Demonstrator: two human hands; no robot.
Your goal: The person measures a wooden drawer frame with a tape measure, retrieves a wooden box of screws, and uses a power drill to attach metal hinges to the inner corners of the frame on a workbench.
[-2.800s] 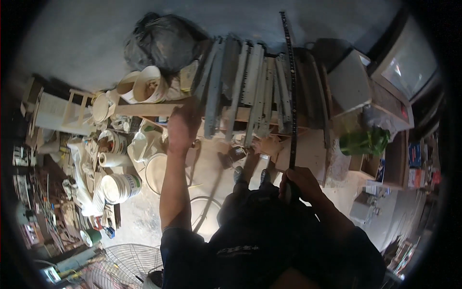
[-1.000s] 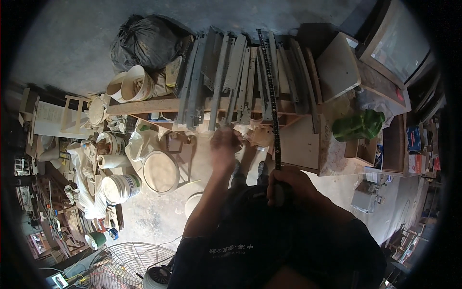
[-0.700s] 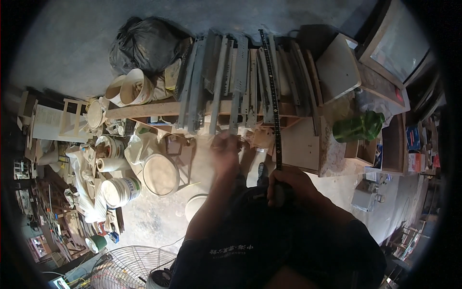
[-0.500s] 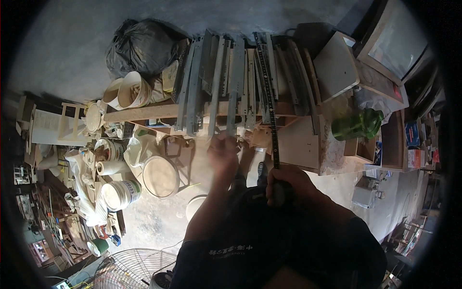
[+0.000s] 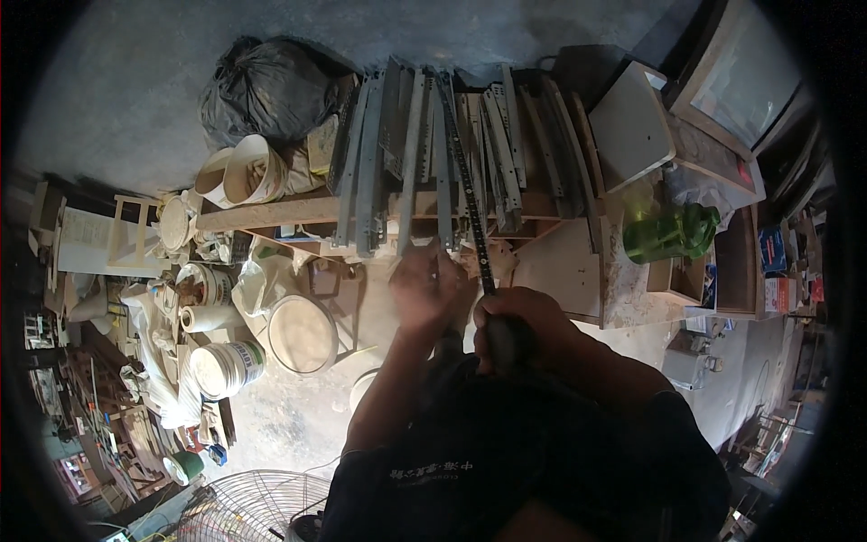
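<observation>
My right hand [image 5: 519, 330] is closed round a dark tape measure [image 5: 508, 341]. Its black blade [image 5: 471, 194], marked with light figures, runs out away from me over a row of long grey metal rails [image 5: 368, 172]. The blade's far end lies near the back ends of the rails. My left hand [image 5: 423, 287] is just below the near end of one rail [image 5: 445, 212], fingers curled and slightly blurred. Whether it grips that rail is not plain. The rails lie side by side across a wooden bench [image 5: 262, 215], their near ends jutting past its front edge.
On the bench's left sit a black plastic bag [image 5: 262, 90] and beige buckets [image 5: 253, 172]. A green plastic bottle [image 5: 673, 233] stands right. Below are a round stool [image 5: 302, 334], a white bucket [image 5: 226, 369] and a wire fan guard [image 5: 253, 506].
My right hand and the tape measure have shifted left, and the blade has swung left across the rails. My left hand stays near the rail ends, where some rails lie slightly differently.
</observation>
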